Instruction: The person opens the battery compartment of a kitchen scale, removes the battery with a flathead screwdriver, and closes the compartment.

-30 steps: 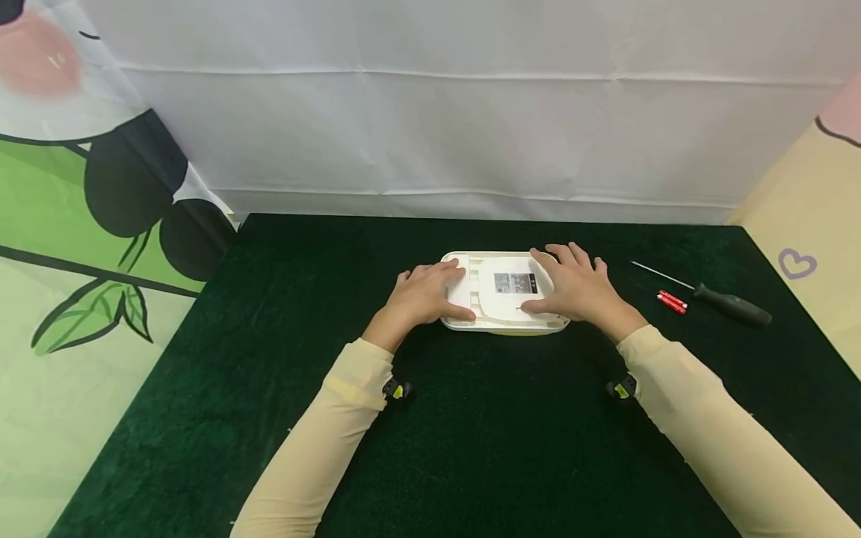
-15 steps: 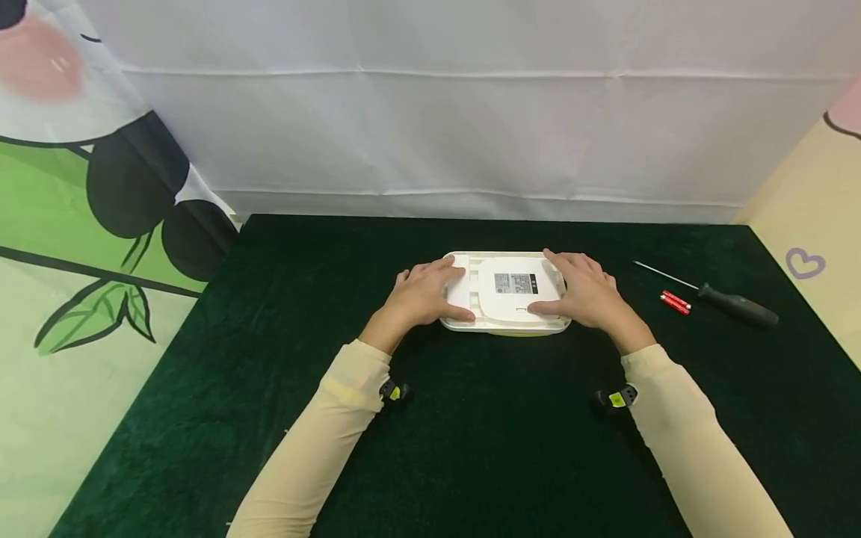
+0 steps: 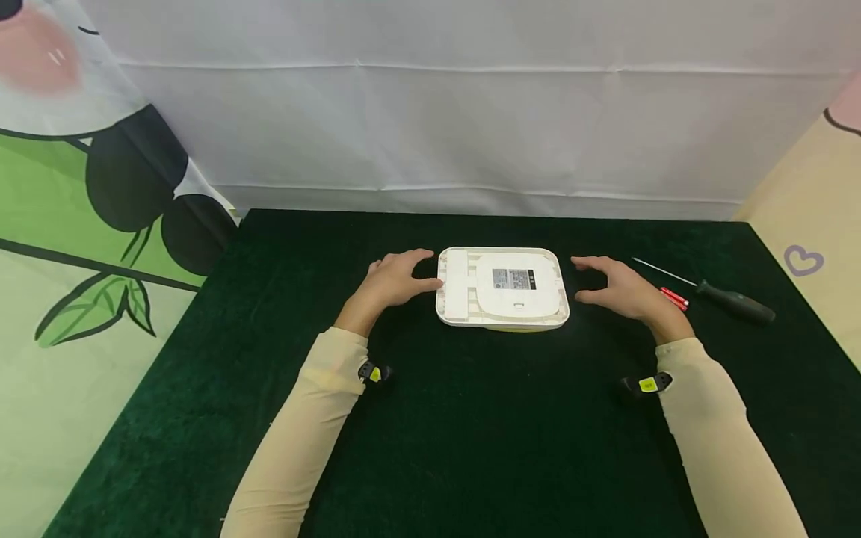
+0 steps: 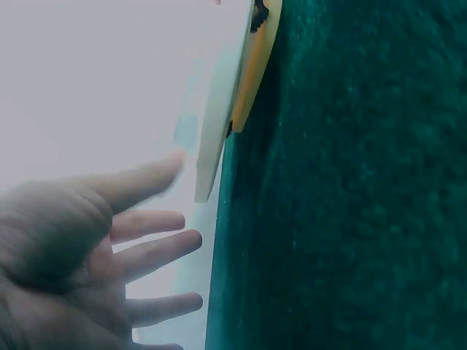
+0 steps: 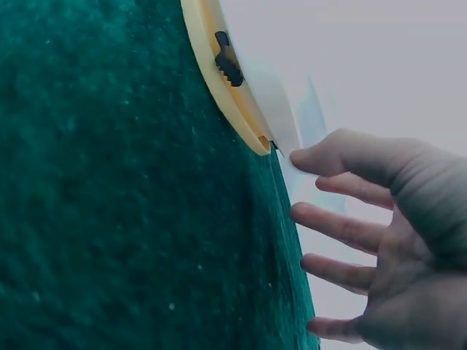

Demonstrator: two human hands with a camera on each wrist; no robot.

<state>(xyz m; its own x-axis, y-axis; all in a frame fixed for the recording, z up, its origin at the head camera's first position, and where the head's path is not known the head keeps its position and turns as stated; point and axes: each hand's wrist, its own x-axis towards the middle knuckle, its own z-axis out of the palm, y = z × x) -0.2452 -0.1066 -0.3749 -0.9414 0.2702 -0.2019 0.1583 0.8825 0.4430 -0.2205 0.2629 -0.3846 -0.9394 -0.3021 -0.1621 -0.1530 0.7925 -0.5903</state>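
A white rounded-rectangular device (image 3: 518, 306) lies flat on the dark green cloth, its back with a printed label facing up. Under its near edge shows a yellow part (image 5: 219, 87) with a dark toothed piece. To the left of the device is my left hand (image 3: 390, 282), fingers extended; the thumb tip is at the device's left edge, and I cannot tell whether it touches. My right hand (image 3: 622, 288) hovers off the right edge with a gap, fingers spread and holding nothing. In both wrist views the hands have spread fingers and bare palms.
Just beyond my right hand lie red batteries (image 3: 675, 297), partly hidden by it. A screwdriver (image 3: 733, 301) with a dark handle rests farther right. White fabric (image 3: 471, 134) hangs behind the green-covered table (image 3: 471, 441).
Both hands have come off the device and moved outward, the left one leftward and the right one rightward. The device's back is now uncovered; it stays in about the same place.
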